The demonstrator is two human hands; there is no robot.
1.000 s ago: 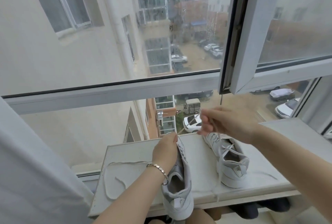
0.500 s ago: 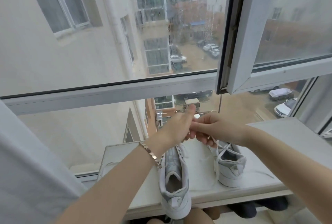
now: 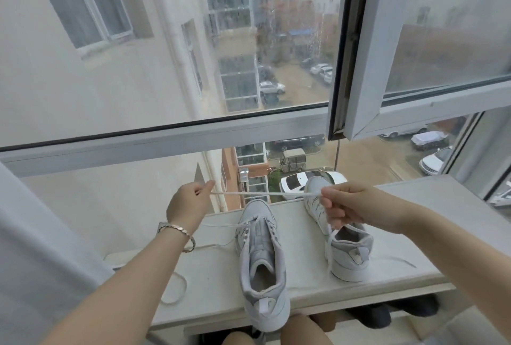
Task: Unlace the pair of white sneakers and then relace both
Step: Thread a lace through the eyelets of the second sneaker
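A white lace [image 3: 260, 193] runs taut and nearly level between the two hands, above the toes of the sneakers. The left hand [image 3: 188, 206] pinches one end between thumb and fingertips. The right hand [image 3: 351, 208] pinches the other part, its fingers curled round it, and from there the lace drops to the right sneaker [image 3: 345, 250]. That sneaker stands on the sill [image 3: 215, 275], toe toward the glass. The left sneaker [image 3: 262, 261] stands just beside it and apart, its heel hanging over the near edge. A second lace [image 3: 218, 225] crosses its lower eyelets and trails left over the sill. A bracelet [image 3: 177, 230] circles the left wrist. A window sash [image 3: 367, 68] stands open above the right hand. Dark shoes [image 3: 370, 317] lie under the sill.
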